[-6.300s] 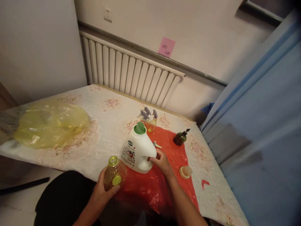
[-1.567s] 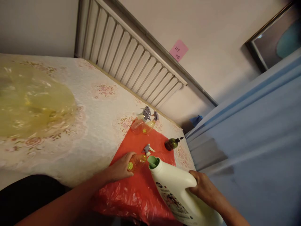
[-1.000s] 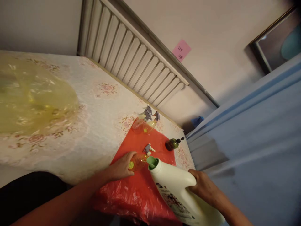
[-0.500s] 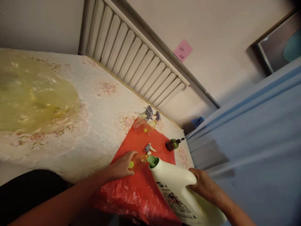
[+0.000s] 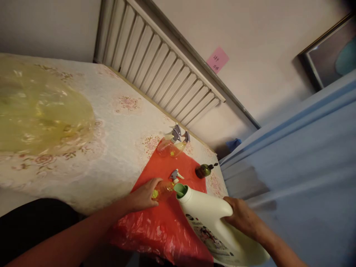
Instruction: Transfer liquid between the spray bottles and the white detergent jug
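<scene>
My right hand point(image 5: 242, 220) grips the handle of a big white detergent jug point(image 5: 211, 222), which is tilted so its green spout point(image 5: 180, 190) points at the mouth of a small yellow bottle point(image 5: 164, 190). My left hand point(image 5: 142, 195) is wrapped round that small bottle and holds it on the red plastic sheet point(image 5: 167, 226). A grey spray head point(image 5: 175, 174) lies just behind the small bottle.
Two spray bottles with grey triggers point(image 5: 171, 142) stand at the red sheet's far edge. A dark green pump bottle point(image 5: 204, 170) stands to the right. A crumpled yellow plastic bag point(image 5: 39, 111) lies far left on the flowered tablecloth point(image 5: 116, 148). Blue curtain point(image 5: 300, 167) hangs at right, radiator point(image 5: 161, 70) behind.
Since 6.3 s ago the jug was lifted from standing upright and tipped toward the small bottle, which now sits on the red sheet. Over the last second both hands hold almost still.
</scene>
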`<state>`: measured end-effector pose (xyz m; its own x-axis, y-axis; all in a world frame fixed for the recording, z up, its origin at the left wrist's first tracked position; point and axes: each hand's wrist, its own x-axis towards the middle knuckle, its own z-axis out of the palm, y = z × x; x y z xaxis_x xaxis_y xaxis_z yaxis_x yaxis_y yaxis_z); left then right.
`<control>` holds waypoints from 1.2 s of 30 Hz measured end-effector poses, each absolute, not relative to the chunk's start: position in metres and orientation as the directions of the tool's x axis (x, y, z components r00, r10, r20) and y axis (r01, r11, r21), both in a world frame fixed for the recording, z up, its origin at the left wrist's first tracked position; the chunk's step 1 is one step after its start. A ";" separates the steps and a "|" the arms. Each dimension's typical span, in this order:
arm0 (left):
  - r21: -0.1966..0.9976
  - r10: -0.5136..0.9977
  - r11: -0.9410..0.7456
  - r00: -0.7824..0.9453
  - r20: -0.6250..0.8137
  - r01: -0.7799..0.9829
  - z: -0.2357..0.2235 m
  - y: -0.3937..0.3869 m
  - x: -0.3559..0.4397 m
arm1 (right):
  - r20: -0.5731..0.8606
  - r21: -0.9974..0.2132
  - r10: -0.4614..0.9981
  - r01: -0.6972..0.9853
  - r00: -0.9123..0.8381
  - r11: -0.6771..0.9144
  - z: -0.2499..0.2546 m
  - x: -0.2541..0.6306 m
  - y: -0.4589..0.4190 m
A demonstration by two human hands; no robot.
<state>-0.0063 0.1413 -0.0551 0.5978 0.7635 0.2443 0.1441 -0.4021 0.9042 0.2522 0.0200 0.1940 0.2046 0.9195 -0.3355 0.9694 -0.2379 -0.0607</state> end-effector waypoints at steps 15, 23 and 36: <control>0.911 0.773 -0.385 0.591 0.229 0.150 -0.053 0.141 -0.006 | -0.349 -0.052 0.913 0.968 0.212 -0.245 0.200 0.246 0.023; 0.917 0.784 -0.364 0.585 0.208 0.161 -0.052 0.141 -0.007 | -0.333 -0.047 0.926 0.978 0.177 -0.204 0.196 0.252 0.023; 0.917 0.776 -0.370 0.591 0.219 0.146 -0.053 0.141 -0.006 | -0.344 -0.046 0.922 0.977 0.179 -0.208 0.199 0.251 0.024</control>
